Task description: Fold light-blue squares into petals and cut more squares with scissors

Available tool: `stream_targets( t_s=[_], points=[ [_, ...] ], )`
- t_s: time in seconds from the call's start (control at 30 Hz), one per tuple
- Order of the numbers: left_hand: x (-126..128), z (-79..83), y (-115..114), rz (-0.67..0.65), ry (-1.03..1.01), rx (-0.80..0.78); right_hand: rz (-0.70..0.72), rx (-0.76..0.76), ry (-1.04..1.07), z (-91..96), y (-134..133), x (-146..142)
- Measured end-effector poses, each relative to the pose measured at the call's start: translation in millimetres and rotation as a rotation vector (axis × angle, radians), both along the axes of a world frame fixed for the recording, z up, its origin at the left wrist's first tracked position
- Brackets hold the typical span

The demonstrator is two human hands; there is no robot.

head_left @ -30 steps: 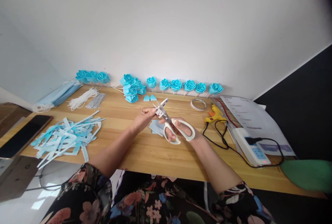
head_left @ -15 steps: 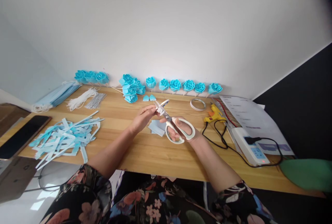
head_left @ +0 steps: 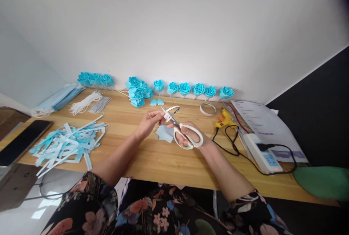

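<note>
My right hand [head_left: 190,135] has its thumb and fingers through the white handles of a pair of scissors [head_left: 176,122], blades pointing away and to the left. Between the fingertips of my left hand [head_left: 151,121] is a small white piece [head_left: 167,116], held at the scissor blades; its exact kind is unclear. A thin pale strip [head_left: 176,108] curves up beside the blades. Pale blue fabric pieces [head_left: 164,133] lie on the table under my hands, partly hidden by them. Two small blue petal-shaped pieces [head_left: 157,102] lie just beyond.
Blue fabric roses [head_left: 184,89] line the wall, several piled together [head_left: 137,92]. A tape roll [head_left: 208,109], yellow glue gun [head_left: 226,119], power strip [head_left: 263,154] and papers [head_left: 268,128] are on the right. Cut strips [head_left: 68,142], a phone [head_left: 23,142], ties [head_left: 85,103] and face masks [head_left: 58,98] lie left.
The scissor handles have come closer together. My left hand has shifted slightly, its fingers more bent, and the pale strip by the blades now curves more.
</note>
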State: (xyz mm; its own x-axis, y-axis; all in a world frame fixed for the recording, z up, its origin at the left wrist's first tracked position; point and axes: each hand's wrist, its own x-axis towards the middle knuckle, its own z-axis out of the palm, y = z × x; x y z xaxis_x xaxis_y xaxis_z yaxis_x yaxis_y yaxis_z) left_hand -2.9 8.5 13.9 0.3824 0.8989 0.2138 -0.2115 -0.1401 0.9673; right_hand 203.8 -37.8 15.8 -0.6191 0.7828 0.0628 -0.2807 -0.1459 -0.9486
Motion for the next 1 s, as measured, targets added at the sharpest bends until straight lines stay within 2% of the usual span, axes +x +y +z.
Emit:
stream_targets(
  t_s=[0.13, 0.33, 0.53, 0.63, 0.77, 0.9, 1.0],
  points=[
    [0, -1.2, 1, 0.004, -0.010, -0.002, -0.023, 0.062, -0.062, 7.3, -2, -4],
    [1, -1.2, 1, 0.002, -0.033, 0.013, 0.055, 0.114, 0.005, 6.7, -3, -7],
    [2, -2.6, 1, 0.007, -0.039, -0.003, 0.072, 0.174, -0.024, 9.5, -3, -5],
    [4, 0.4, -1, 0.041, -0.012, -0.073, 0.079, 0.197, -0.160, 13.9, -5, -8],
    [6, 5.7, -3, 0.065, 0.027, -0.182, 0.160, 0.181, -0.331, 16.5, -8, -10],
    [5, 2.9, 1, 0.112, -0.061, -0.178, 0.153, 0.159, -0.209, 15.5, -5, 0],
    [4, -1.8, 4, 0.097, -0.155, -0.160, 0.108, 0.148, -0.100, 14.0, 0, 7]
  ],
)
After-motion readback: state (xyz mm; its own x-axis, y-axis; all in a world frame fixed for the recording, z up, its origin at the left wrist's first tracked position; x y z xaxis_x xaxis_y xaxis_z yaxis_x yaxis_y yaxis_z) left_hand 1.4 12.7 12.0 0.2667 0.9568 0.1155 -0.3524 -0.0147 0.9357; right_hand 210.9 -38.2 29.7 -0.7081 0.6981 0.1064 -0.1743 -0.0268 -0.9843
